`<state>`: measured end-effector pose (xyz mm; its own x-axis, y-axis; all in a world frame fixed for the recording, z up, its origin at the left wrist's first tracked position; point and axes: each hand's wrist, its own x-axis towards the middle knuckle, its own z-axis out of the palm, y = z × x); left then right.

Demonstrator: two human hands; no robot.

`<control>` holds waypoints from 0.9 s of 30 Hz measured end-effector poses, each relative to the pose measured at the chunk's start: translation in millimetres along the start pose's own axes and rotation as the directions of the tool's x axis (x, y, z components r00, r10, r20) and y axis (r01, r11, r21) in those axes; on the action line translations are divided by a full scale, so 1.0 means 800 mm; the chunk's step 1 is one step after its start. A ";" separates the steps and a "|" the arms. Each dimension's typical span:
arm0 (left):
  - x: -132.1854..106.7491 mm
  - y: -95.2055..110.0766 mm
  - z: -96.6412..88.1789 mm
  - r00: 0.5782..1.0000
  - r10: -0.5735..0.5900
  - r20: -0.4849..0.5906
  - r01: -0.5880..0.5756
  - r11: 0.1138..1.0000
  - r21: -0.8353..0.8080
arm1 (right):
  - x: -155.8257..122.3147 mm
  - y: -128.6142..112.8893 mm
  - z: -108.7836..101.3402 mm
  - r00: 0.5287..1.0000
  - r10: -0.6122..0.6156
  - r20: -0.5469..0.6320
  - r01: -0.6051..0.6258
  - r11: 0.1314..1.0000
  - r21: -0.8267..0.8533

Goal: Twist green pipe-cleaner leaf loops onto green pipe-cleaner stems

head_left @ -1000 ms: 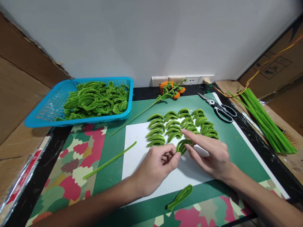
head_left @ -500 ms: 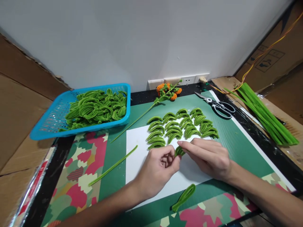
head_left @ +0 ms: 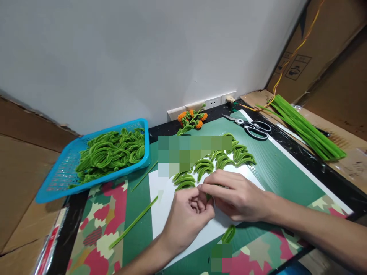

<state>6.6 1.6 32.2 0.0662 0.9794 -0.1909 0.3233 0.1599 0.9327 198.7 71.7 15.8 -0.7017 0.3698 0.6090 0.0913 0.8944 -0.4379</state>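
Observation:
Both hands meet over a white sheet (head_left: 160, 214) on the green mat. My left hand (head_left: 186, 219) is curled, its thumb and fingers pinching a small folded green pipe-cleaner leaf (head_left: 208, 197), mostly hidden. My right hand (head_left: 233, 195) lies over the same leaf, fingers pressed on it from the right. Just beyond the hands lie rows of finished green leaves (head_left: 226, 158). A folded green piece (head_left: 228, 233) rests near the front of the sheet, and a straight green pipe cleaner (head_left: 133, 221) lies to the left.
A blue basket (head_left: 54, 179) full of green leaves stands at the left. Scissors (head_left: 252, 126) lie at the back right, beside a bundle of long green pipe cleaners (head_left: 304, 128). An orange-flowered stem (head_left: 190, 119) lies by the wall sockets. Cardboard flanks both sides.
The view has swung left and tilted. My right hand has slid left over the leaf until it meets my left hand; the leaf is now nearly covered.

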 end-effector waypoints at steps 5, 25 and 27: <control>-0.001 0.007 -0.003 0.999 -0.009 -0.041 0.010 1.000 0.008 | 0.002 0.006 -0.002 0.998 -0.044 -0.038 0.040 0.994 -0.106; -0.003 0.004 -0.006 0.971 0.152 -0.183 -0.154 0.988 0.002 | 0.000 0.003 -0.003 0.988 0.064 -0.140 -0.062 0.998 0.013; -0.003 0.004 -0.006 0.973 0.150 -0.178 -0.156 0.988 -0.021 | 0.000 0.004 -0.004 0.981 0.073 -0.178 -0.072 0.997 0.015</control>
<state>3.1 0.7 36.8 -0.0556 0.9984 0.0084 0.2891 0.0081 0.9573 201.4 75.4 16.8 -0.5563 0.4733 0.6830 0.1309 0.8616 -0.4904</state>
